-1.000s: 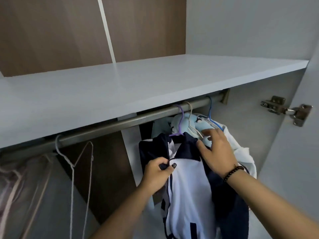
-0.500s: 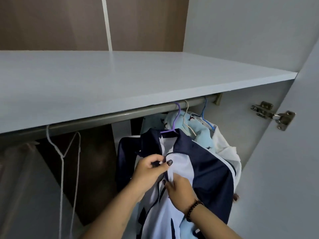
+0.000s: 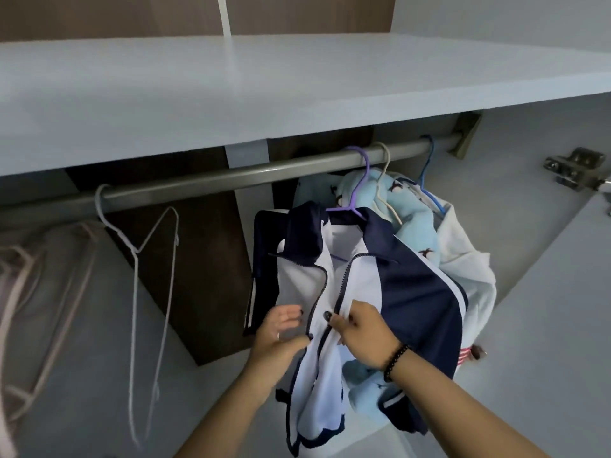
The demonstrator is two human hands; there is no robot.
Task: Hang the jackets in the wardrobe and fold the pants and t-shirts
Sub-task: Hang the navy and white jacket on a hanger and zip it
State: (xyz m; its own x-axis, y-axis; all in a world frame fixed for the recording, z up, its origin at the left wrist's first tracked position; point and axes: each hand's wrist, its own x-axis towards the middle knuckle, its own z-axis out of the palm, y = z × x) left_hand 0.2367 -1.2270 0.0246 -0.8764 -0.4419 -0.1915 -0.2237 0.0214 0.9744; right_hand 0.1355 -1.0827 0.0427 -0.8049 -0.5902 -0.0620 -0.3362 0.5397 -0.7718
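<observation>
navy-and-white jacket [image 3: 390,285] on a purple hanger [image 3: 358,190], beside a light-blue penguin-print garment [image 3: 410,223].

Three hung garments [image 3: 390,279], four visible hangers [image 3: 358,190].

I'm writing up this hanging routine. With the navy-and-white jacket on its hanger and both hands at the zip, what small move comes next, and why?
Probably join the zip ends low down. The jacket hangs from the purple hanger with its front open; the right hand pinches one zip edge, and the left hand lies open against the other panel.
</observation>
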